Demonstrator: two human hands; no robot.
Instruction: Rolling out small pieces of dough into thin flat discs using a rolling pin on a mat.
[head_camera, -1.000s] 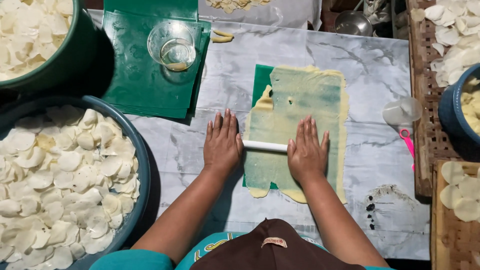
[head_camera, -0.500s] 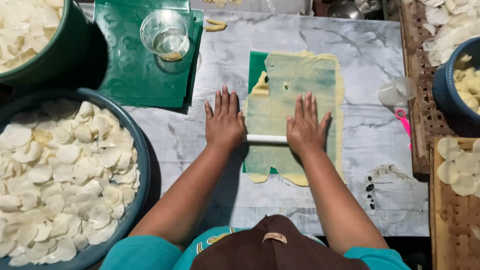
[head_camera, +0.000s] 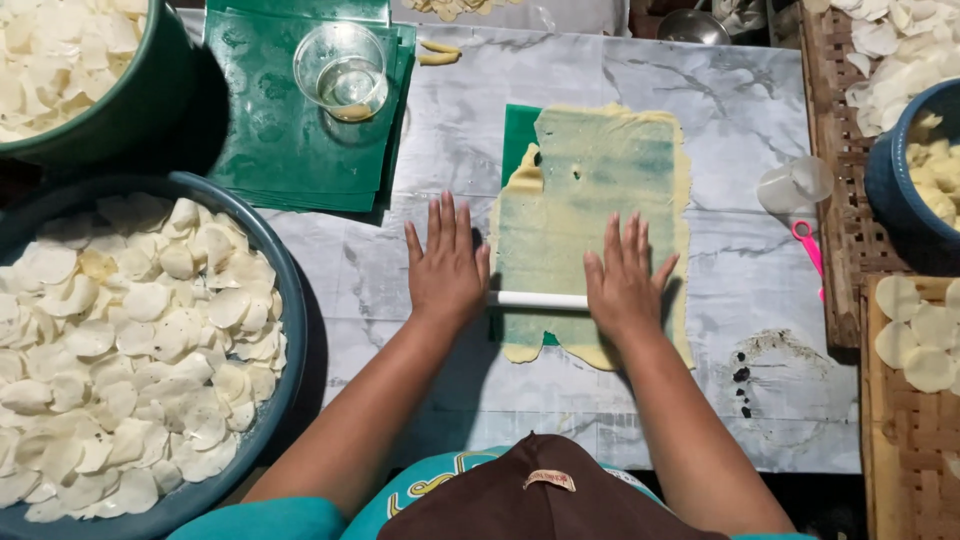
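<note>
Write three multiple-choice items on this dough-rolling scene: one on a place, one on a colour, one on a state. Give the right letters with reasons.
1. Where is the clear glass cup?
A. on the stacked green plastic sheets
B. in the blue basin
C. on the dough

2. What colour is the thin rolling pin?
A. red
B. white
C. black

3. How do the left hand and right hand sit?
A. clenched in fists
B. lifted off the table
C. flat, fingers spread, on the pin

Answers: 1 A, the cup stands on the sheets at top left. 2 B, the bar between the hands is white. 3 C, both palms press down over the thin yellow dough sheet.
</note>
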